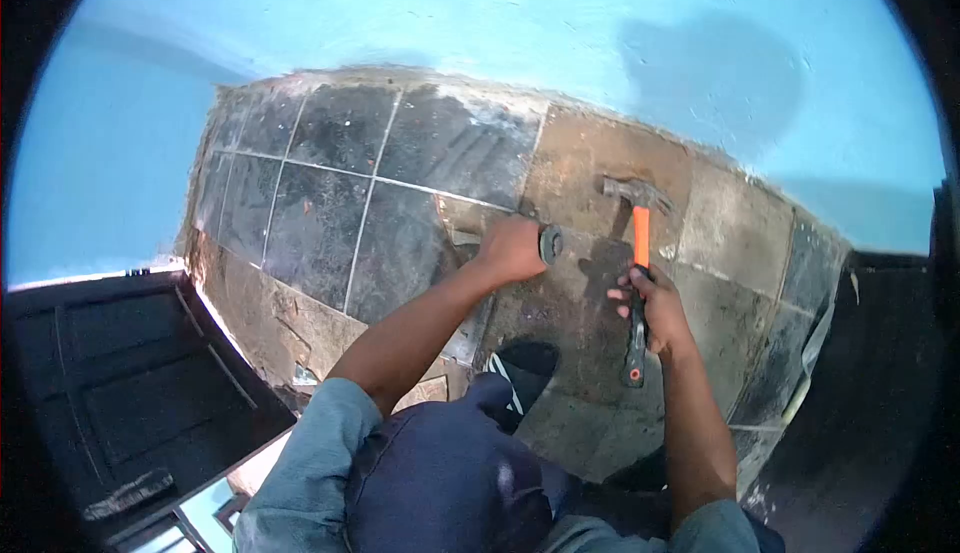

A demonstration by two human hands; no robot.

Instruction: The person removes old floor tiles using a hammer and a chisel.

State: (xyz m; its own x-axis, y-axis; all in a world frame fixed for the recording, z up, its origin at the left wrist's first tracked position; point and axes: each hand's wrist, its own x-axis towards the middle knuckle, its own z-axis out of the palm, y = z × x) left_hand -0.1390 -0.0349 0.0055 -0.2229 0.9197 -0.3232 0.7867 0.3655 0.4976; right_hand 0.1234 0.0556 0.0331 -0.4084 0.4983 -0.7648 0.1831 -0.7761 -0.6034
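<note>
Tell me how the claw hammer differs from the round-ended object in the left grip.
The claw hammer has an orange-and-black handle; the round-ended object looks dark. The claw hammer shows most of its length; the round-ended object shows little but its end, the left grip hiding the rest. Both are held.

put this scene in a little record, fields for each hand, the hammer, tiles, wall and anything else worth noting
left hand: closed round a dark, round-ended tool; the tool's other end is unclear
right hand: gripping the hammer by its black handle
hammer: claw type, orange neck, head apart from the tool
tiles: dark, pale joints, brownish patches beside them
wall: light blue
shoe: dark, pale stripes
</note>
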